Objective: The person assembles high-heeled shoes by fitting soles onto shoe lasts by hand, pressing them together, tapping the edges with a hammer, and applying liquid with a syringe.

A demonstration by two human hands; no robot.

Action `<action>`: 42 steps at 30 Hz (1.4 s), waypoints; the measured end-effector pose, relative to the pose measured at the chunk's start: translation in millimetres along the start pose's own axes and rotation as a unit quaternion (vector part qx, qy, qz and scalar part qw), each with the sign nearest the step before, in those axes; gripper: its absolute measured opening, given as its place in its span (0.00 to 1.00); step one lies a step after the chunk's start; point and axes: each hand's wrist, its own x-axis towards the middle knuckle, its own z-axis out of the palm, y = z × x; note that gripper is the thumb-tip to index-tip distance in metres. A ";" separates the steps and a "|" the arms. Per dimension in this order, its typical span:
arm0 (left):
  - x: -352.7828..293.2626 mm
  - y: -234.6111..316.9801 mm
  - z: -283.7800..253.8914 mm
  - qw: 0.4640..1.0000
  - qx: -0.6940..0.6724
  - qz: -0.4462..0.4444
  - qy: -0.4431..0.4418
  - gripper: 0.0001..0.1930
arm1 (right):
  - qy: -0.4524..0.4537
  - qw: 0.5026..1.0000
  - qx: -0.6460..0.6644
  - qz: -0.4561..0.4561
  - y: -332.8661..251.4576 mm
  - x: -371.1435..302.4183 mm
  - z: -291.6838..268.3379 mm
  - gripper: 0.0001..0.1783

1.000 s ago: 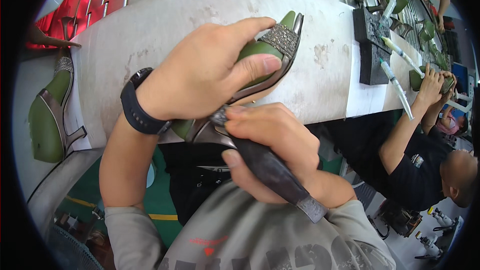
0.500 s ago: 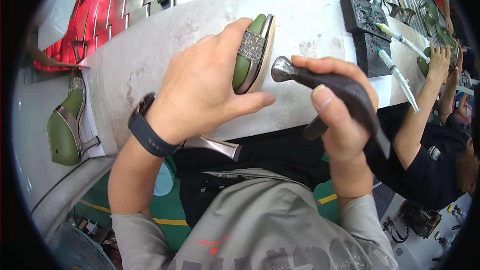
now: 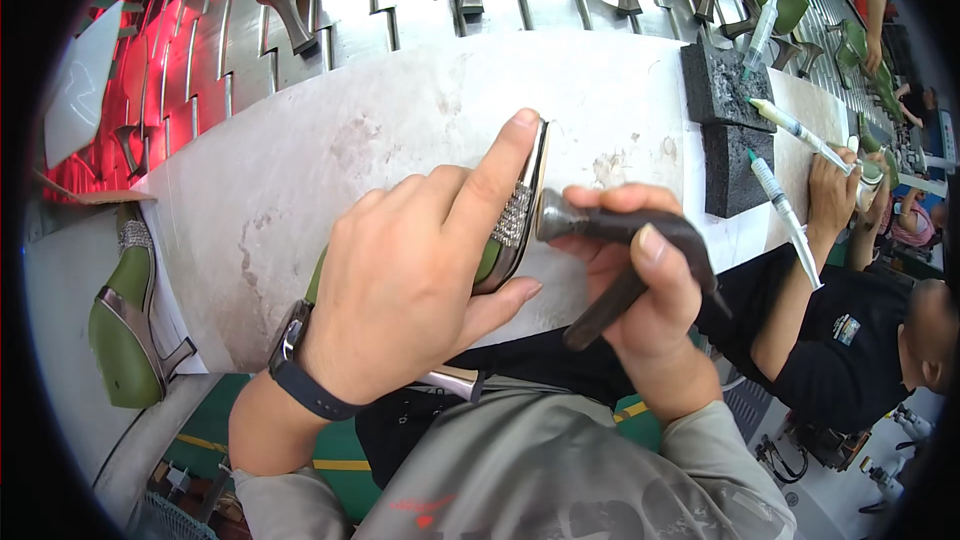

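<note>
My left hand is closed over a green high-heeled shoe with a glittery band, tilted on its side above the worktable. Its index finger stretches along the shoe's toe edge, and the thumb lies by the sole side. Most of the shoe's upper is hidden under the hand; its metallic heel shows below the wrist. My right hand grips a dark hammer close to the head, fingers over the head and thumb on top. The hammer's round shiny face is at the sole's edge, touching or nearly so.
Another green heeled shoe lies at the left. Black foam blocks at the right hold several syringes. Beyond the pale worktable runs a metal slatted conveyor carrying heeled pieces. A co-worker works at the right.
My left index finger has stretched out along the toe edge. The hammer's face has come closer to the sole, and its handle has swung into view. The whole view has shifted.
</note>
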 end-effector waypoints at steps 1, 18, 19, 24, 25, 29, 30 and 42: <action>0.8 -1.0 1.4 1.000 0.004 0.016 0.009 0.60 | -0.002 1.000 -0.010 -0.011 2.6 -3.6 0.5 0.20; -0.3 0.4 2.7 0.998 0.059 0.016 -0.007 0.61 | -0.131 0.874 -0.463 0.068 -87.8 44.2 45.5 0.18; 0.5 1.8 1.1 0.998 0.061 0.015 -0.012 0.61 | -0.123 0.876 -0.457 0.086 -89.6 46.4 47.6 0.17; -1.5 3.4 -0.5 0.998 0.058 0.014 -0.018 0.62 | -0.088 0.872 -0.481 -0.009 -79.0 65.7 42.1 0.18; -2.0 1.8 1.0 0.998 0.058 0.017 -0.013 0.62 | -0.080 0.884 -0.460 -0.002 -77.3 69.6 43.0 0.18; -4.8 1.7 2.2 0.998 0.060 0.010 -0.008 0.62 | -0.116 0.883 -0.455 0.008 -79.1 60.5 42.9 0.18; -6.1 1.3 2.5 0.998 0.058 0.003 -0.004 0.62 | -0.150 0.872 -0.466 0.010 -78.9 53.6 44.9 0.18; -9.5 -3.6 4.4 0.998 0.053 0.019 0.023 0.55 | -0.289 0.693 -0.607 -0.262 -55.7 8.3 51.1 0.18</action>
